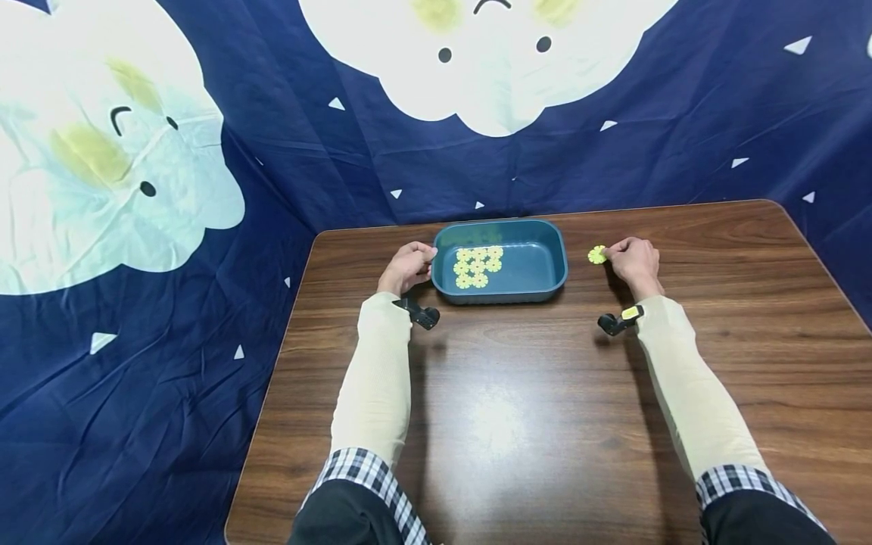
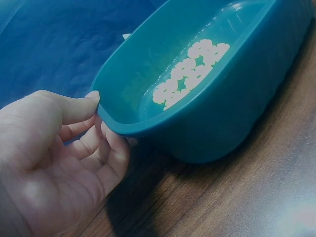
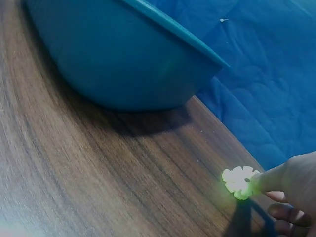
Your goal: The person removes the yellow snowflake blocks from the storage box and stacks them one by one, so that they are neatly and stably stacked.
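A blue-green plastic basin (image 1: pixel 531 265) stands toward the back of the table, with several yellow flower-shaped pieces (image 1: pixel 478 266) lying in its left half. My left hand (image 1: pixel 409 266) pinches the basin's left rim, thumb on top and fingers curled beneath, as the left wrist view shows. To the right of the basin, my right hand (image 1: pixel 635 263) pinches one yellow-green flower-shaped piece (image 3: pixel 240 181) between thumb and fingers. That piece has notched petals and a small hole at its middle. It is apart from the basin; whether it touches the table I cannot tell.
The brown wood-grain table (image 1: pixel 504 378) has its far edge just behind the basin. A dark blue cloth (image 1: pixel 436 166) with white clouds hangs behind and to the left. Black wrist cameras (image 1: pixel 425 316) sit on both sleeves, low over the tabletop.
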